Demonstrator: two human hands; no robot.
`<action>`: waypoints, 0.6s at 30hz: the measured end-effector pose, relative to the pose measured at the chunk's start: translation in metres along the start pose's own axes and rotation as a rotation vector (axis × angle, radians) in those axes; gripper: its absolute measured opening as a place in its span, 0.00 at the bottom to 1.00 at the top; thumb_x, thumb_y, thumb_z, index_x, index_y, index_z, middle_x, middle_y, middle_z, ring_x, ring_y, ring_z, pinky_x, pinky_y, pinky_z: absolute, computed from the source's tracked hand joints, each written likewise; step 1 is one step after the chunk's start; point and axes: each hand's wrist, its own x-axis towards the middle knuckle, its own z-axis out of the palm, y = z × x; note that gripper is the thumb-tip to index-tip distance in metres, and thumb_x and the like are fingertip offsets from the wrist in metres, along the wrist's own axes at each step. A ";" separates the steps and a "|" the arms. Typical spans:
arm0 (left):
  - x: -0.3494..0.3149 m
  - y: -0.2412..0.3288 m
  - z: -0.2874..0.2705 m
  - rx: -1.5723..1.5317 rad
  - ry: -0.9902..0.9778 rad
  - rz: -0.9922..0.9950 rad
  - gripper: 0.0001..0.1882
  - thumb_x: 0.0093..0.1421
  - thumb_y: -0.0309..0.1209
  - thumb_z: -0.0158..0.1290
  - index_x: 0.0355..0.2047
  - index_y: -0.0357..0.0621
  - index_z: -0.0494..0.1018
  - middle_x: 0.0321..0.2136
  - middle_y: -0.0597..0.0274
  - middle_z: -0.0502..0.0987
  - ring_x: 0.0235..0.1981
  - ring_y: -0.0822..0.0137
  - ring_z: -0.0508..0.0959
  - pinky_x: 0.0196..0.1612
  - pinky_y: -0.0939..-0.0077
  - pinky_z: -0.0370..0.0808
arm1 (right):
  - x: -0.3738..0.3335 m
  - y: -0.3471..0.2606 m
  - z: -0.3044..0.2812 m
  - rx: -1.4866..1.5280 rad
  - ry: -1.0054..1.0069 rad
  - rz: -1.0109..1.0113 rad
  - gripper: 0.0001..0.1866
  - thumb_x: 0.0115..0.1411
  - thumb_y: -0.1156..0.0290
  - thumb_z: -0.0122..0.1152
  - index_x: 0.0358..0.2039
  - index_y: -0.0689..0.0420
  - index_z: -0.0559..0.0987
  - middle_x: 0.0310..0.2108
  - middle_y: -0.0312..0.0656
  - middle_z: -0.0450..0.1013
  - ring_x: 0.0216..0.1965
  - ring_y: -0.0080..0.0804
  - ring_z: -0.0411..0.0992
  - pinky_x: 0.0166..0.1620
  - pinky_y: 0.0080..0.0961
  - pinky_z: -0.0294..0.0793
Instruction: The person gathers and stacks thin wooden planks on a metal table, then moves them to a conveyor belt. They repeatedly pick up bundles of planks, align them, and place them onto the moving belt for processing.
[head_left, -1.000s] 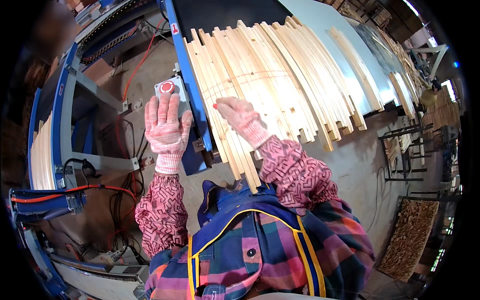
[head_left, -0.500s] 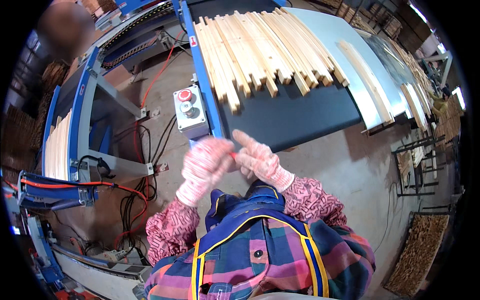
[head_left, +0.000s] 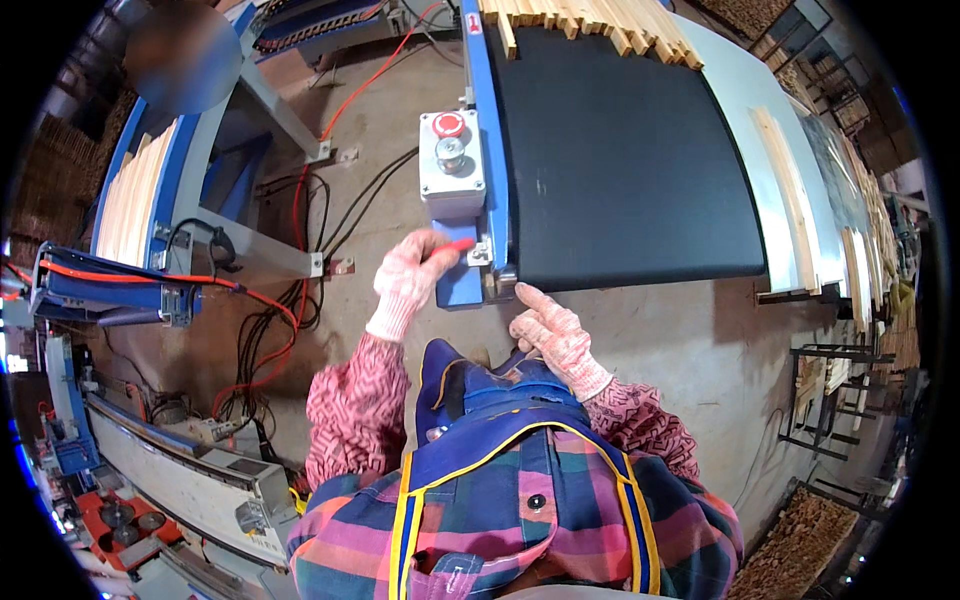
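My left hand [head_left: 410, 268], in a pink-and-white knit glove, is closed around a short red stick [head_left: 456, 246], too small to name for certain. The stick's tip points right, close to a metal bracket [head_left: 480, 252] at the end of the blue conveyor frame. My right hand [head_left: 556, 332], gloved the same way, is just beyond the near left corner of the black conveyor belt [head_left: 630, 180]. Its index finger is stretched out and the other fingers are loosely bent, with nothing seen in them.
A grey control box [head_left: 452, 180] with a red button stands left of the belt. Wooden strips [head_left: 600, 20] lie across the belt's far end. More strips [head_left: 790, 200] rest on a metal sheet at right. Cables [head_left: 297, 330] run over the floor at left.
My hands, close together before, have moved apart, the left one carrying the red stick to the bracket. The view has shifted, so the belt's strips now sit at the top edge.
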 end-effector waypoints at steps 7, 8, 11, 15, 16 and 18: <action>0.035 0.008 0.013 0.084 0.209 -0.208 0.33 0.44 0.48 0.71 0.45 0.44 0.74 0.40 0.57 0.82 0.42 0.63 0.81 0.47 0.67 0.76 | -0.009 0.036 -0.007 -0.193 -0.003 -0.057 0.29 0.62 0.67 0.59 0.63 0.60 0.67 0.28 0.38 0.75 0.28 0.23 0.72 0.35 0.24 0.74; 0.034 0.014 0.017 0.078 0.261 -0.252 0.35 0.42 0.48 0.73 0.46 0.44 0.73 0.41 0.56 0.81 0.43 0.61 0.81 0.48 0.66 0.76 | -0.011 0.041 -0.012 -0.239 -0.007 -0.056 0.29 0.63 0.67 0.60 0.63 0.61 0.66 0.30 0.37 0.76 0.29 0.22 0.72 0.36 0.23 0.74; 0.037 -0.011 0.033 -0.021 0.394 -0.095 0.42 0.41 0.45 0.74 0.53 0.40 0.68 0.48 0.53 0.77 0.50 0.57 0.77 0.54 0.65 0.73 | -0.020 0.045 -0.023 -0.387 -0.027 -0.062 0.30 0.64 0.66 0.60 0.64 0.63 0.66 0.33 0.35 0.76 0.31 0.21 0.71 0.37 0.21 0.74; 0.037 -0.023 0.033 -0.051 0.415 0.075 0.45 0.47 0.39 0.70 0.62 0.39 0.62 0.56 0.49 0.70 0.57 0.57 0.72 0.59 0.65 0.69 | -0.017 0.041 -0.033 -0.517 0.024 -0.108 0.28 0.63 0.60 0.59 0.62 0.56 0.69 0.36 0.42 0.78 0.37 0.34 0.76 0.43 0.31 0.75; 0.032 -0.029 0.033 -0.069 0.476 0.155 0.43 0.50 0.37 0.69 0.63 0.39 0.61 0.57 0.48 0.68 0.57 0.58 0.71 0.60 0.66 0.68 | -0.020 0.037 -0.037 -0.523 0.039 -0.126 0.27 0.62 0.57 0.59 0.60 0.52 0.70 0.39 0.48 0.80 0.42 0.46 0.78 0.47 0.37 0.75; 0.008 -0.031 0.047 -0.111 0.702 0.218 0.38 0.53 0.31 0.66 0.63 0.39 0.62 0.57 0.48 0.68 0.58 0.56 0.70 0.61 0.64 0.67 | -0.034 0.027 -0.062 -0.495 0.049 -0.069 0.27 0.62 0.56 0.59 0.61 0.51 0.70 0.38 0.48 0.80 0.41 0.45 0.78 0.46 0.38 0.75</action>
